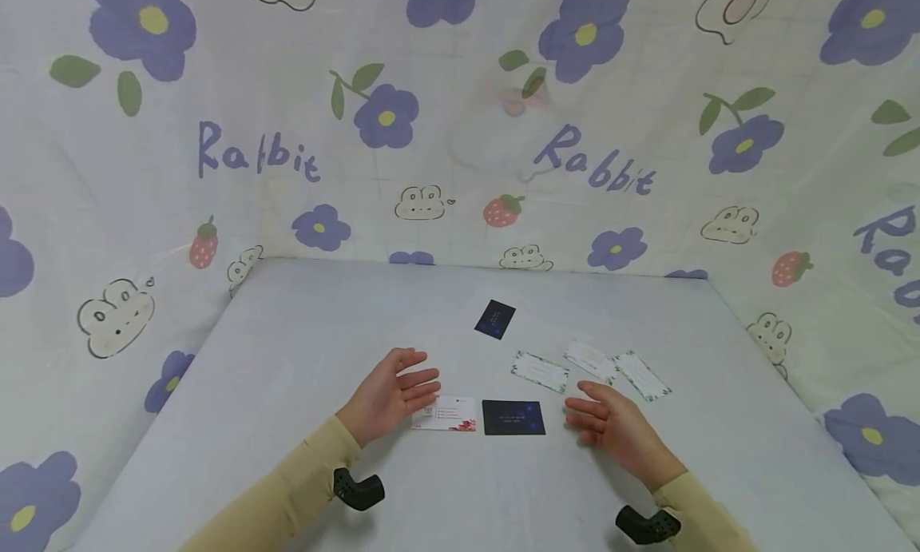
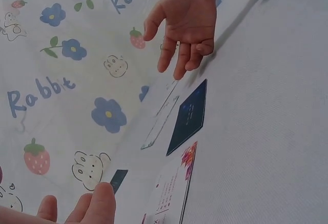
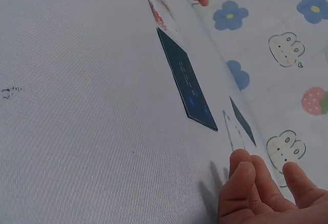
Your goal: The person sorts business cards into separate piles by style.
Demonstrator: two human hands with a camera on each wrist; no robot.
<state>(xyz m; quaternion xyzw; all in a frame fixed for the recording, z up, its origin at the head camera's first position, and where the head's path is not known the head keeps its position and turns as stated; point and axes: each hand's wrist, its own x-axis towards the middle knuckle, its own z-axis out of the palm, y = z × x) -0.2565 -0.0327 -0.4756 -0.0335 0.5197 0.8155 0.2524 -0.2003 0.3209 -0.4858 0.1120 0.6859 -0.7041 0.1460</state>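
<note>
In the head view my left hand point(image 1: 391, 396) hovers with loosely bent fingers at the left end of a white card with red flowers point(image 1: 453, 414), overlapping its corner. Beside that card, a dark blue card point(image 1: 513, 418) lies flat with its long side toward me. My right hand point(image 1: 614, 424) is just right of the dark card, palm turned inward and fingers relaxed, holding nothing. The right wrist view shows the dark card point(image 3: 187, 80) apart from the right fingers point(image 3: 241, 178). Nothing is between the fingers of the left hand either.
Farther back lies another dark card point(image 1: 495, 319), tilted. Three white cards with green leaf borders, a left one point(image 1: 541, 371), a middle one point(image 1: 591, 360) and a right one point(image 1: 643, 375), lie beyond the right hand. A patterned curtain point(image 1: 460, 137) borders the white table point(image 1: 323, 312).
</note>
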